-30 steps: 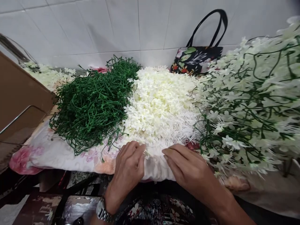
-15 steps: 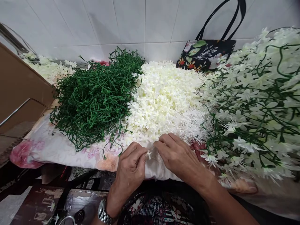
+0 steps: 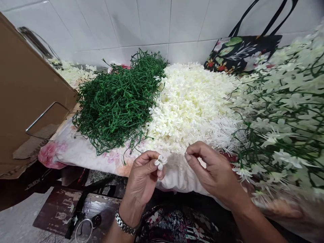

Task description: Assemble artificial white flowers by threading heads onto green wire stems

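Note:
My left hand pinches a small white artificial flower between thumb and fingers, its petals turned outward. Apart from it on the right, my right hand is closed in a pinch; a pale speck shows at its fingertips, too small to name. Just beyond both hands spreads a heap of loose white blossoms, with thin white spiky pieces at its right front. To the left lies a tangled pile of green plastic stems.
Flowers on green stems are massed at the right. A black floral bag leans on the tiled wall. A cardboard box stands at left. Below the padded floral cloth is a worn brown surface.
My hands have drawn apart, and the white flower in my left hand now shows clearly. The view has swung left, so everything sits farther right in the picture.

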Demonstrator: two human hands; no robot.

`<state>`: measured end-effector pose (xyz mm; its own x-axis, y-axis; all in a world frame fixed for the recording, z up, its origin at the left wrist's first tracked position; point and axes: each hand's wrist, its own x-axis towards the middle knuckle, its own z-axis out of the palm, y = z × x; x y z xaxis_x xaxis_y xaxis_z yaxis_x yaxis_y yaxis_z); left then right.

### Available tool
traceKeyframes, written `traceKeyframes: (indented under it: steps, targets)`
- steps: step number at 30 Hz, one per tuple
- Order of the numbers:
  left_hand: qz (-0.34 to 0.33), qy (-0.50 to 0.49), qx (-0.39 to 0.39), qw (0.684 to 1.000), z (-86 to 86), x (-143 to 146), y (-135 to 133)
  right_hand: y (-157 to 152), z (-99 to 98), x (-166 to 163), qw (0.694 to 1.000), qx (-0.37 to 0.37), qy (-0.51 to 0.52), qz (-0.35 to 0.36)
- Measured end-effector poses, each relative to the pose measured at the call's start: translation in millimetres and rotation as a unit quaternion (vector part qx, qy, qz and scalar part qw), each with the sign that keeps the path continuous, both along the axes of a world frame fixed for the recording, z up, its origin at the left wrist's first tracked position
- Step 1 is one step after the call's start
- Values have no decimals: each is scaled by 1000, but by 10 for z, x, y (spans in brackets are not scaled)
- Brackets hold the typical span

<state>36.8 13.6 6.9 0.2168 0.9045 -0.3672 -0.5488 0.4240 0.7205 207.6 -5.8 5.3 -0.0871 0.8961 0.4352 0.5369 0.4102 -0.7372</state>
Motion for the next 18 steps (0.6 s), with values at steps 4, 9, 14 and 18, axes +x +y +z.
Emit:
traceKeyframes:
  steps: [4, 9, 14, 18]
  targets:
    - [-28, -31, -35, 999, 3, 91, -41, -77, 62, -36, 992, -51, 109, -37]
    - [-40, -44, -77, 995, 20, 186, -73, -143, 137, -63, 987, -37, 158, 10]
    - [-44, -61, -86, 993, -16, 224, -98, -189, 104, -88, 983, -40, 177, -20]
    - [-54, -79, -86, 992, -51, 250, -117, -167, 77, -119, 994, 21, 103, -4]
